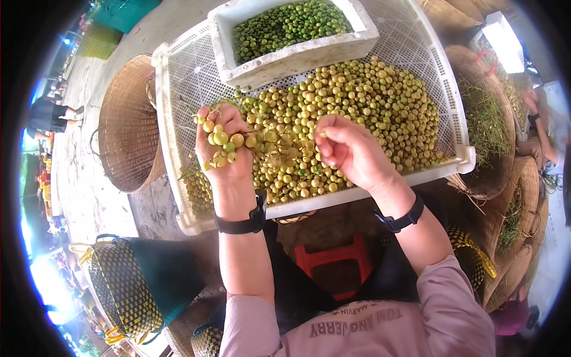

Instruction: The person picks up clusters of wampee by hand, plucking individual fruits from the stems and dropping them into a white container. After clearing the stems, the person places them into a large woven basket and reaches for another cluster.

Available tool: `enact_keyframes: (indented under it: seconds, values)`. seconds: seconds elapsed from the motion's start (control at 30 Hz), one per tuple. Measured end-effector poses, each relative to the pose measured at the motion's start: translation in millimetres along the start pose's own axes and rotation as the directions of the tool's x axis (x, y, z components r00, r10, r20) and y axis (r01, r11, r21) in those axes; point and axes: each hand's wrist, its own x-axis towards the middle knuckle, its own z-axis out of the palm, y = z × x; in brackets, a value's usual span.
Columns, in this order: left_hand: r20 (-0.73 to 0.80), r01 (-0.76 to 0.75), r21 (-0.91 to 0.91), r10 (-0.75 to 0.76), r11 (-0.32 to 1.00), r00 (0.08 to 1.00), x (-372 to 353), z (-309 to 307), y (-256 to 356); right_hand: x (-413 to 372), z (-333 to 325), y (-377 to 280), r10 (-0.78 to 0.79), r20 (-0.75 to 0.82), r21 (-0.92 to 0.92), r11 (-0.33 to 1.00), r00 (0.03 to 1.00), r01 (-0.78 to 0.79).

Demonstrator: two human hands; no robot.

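Note:
My left hand [225,143] is closed around a bunch of yellow-green fruit [220,138], with thin stems showing above the fingers. To its right my right hand [348,146] has its thumb and fingertips pressed together; what lies between them is too small to make out. Both hands are over a white perforated tray [464,156] that holds a broad heap of loose yellow-green fruit [380,113]. On the far part of the tray stands a white foam box [297,66] filled with small dark green fruit [291,27].
An empty wicker basket [128,125] stands left of the tray. To the right, another basket [502,175] holds green stems [485,119]. A black-and-yellow woven bag [122,285] is at the lower left. Below the tray is a red stool [333,256]. Another person's arm [541,128] shows at the far right.

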Motion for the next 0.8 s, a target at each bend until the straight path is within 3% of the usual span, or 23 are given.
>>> enact_keyframes:
  seconds: [0.1,0.17,0.23,0.27,0.3,0.37,0.43,0.5,0.57,0.63,0.7,0.77,0.8]
  values:
    - [-0.072,-0.044,-0.030,0.042,0.999,0.996,-1,6,4,3,-5,-1,-0.058,-0.091,0.051,0.997,0.994,0.063]
    - [-0.097,-0.055,-0.027,0.052,0.998,0.994,0,6,6,1,-4,-4,-0.018,-0.022,-0.047,0.999,1.000,0.017]
    - [-0.072,-0.081,0.008,0.081,0.997,0.994,-1,6,4,0,3,4,0.014,-0.019,-0.371,0.928,1.000,-0.020]
    - [-0.073,-0.079,0.009,0.080,0.997,0.994,-2,6,3,-4,15,6,-0.008,-0.104,-0.566,0.823,0.995,-0.052]
    - [-0.076,-0.069,0.016,0.070,0.998,0.995,-2,7,1,-3,16,15,-0.128,-0.027,-0.770,0.635,0.991,0.061]
    - [-0.081,-0.051,0.023,0.053,0.998,0.995,-3,11,-5,-4,24,20,-0.166,-0.055,-0.833,0.551,0.985,0.047]
    - [-0.090,-0.086,0.105,0.095,0.991,0.991,-5,14,-13,1,19,26,-0.148,-0.086,-0.789,0.615,0.985,0.023]
    - [-0.088,-0.065,0.069,0.071,0.996,0.994,-5,15,-13,2,15,27,-0.127,-0.111,-0.740,0.673,0.986,0.004]
    - [-0.086,-0.050,0.032,0.053,0.998,0.995,-4,15,-7,-1,16,21,0.014,-0.165,-0.429,0.900,0.986,-0.084]
    - [-0.048,-0.039,-0.076,0.036,0.996,0.998,-3,12,4,-2,7,14,0.049,-0.181,-0.382,0.917,0.982,-0.116]
    - [-0.034,-0.052,-0.091,0.049,0.995,0.998,-4,12,10,-1,0,9,0.043,-0.168,-0.107,0.992,0.985,-0.061]
    - [-0.004,0.013,-0.144,-0.013,0.989,1.000,-3,16,14,0,-6,7,0.013,-0.123,-0.108,0.994,0.992,-0.026]
    - [0.008,-0.019,-0.062,0.020,0.998,1.000,-2,13,18,1,-6,7,-0.014,-0.135,-0.225,0.974,0.991,-0.017]
